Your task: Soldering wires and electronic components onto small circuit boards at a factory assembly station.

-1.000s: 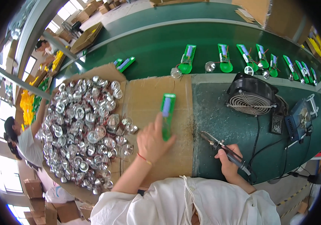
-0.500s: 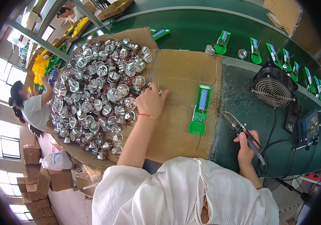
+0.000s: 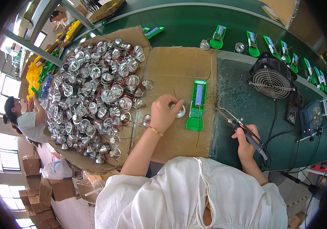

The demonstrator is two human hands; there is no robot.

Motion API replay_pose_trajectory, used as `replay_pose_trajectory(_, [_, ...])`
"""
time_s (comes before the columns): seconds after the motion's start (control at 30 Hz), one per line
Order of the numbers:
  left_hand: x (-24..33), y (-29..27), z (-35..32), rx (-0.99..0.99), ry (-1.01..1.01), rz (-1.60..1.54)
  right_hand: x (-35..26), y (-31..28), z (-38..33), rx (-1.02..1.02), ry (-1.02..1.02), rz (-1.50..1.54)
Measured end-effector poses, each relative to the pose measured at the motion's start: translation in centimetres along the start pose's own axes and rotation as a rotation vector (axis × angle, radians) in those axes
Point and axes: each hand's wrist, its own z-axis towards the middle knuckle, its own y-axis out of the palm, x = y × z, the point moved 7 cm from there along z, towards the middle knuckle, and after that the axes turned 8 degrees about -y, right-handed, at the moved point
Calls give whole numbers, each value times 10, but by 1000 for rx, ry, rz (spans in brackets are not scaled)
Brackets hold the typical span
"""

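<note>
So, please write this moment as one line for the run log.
left hand: holds silver reflector beside green board | right hand: grips soldering iron | reflector pile on cardboard

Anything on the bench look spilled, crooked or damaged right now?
Nothing looks damaged. The silver reflector heap sprawls loosely over its cardboard sheet, with a few strays near its right edge. The left hand holds one reflector beside the green board; the right hand grips the soldering iron.
</note>
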Motion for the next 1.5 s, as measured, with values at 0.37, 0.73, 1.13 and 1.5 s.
replay_pose_trajectory(0.37, [-20,3,15,-15,-277,-286,-4,1,2,-16,-4,38])
replay_pose_trajectory(0.73, [-23,38,29,-363,-290,-317,-3,-3,-4,17,46,47])
replay_pose_trajectory(1.13, [10,21,-40,-237,-150,-200,-18,37,-5,-338,36,-75])
replay_pose_trajectory(1.5, [12,29,-41,-178,-160,-166,-17,42,-6,-201,3,3])
